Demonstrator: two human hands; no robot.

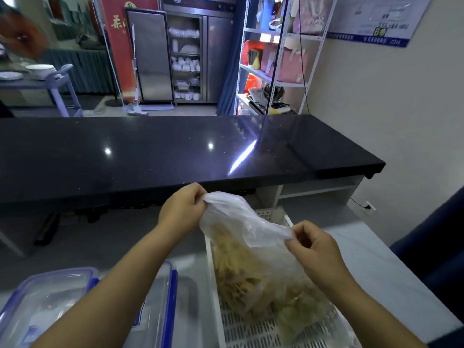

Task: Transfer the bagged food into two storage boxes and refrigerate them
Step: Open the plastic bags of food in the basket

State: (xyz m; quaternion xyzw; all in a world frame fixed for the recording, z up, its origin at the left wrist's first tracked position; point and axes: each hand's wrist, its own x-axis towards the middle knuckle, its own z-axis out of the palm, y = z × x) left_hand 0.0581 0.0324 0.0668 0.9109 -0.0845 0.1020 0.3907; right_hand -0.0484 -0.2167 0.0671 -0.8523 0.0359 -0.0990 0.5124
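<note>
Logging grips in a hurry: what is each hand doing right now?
Left hand: pinches the top edge of the plastic bag.
Right hand: pinches the same bag's nearer edge.

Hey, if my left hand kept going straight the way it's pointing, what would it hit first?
Your left hand pinches the plastic bag, so that comes first. Past the bag's top, it would probably meet the front edge of the black counter, though depth is unclear.

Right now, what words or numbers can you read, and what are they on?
"茶" on the red banner.
"BO" on the wall poster; the rest is too blurred.
Logo on the steel cabinet: too blurred to read.
</note>
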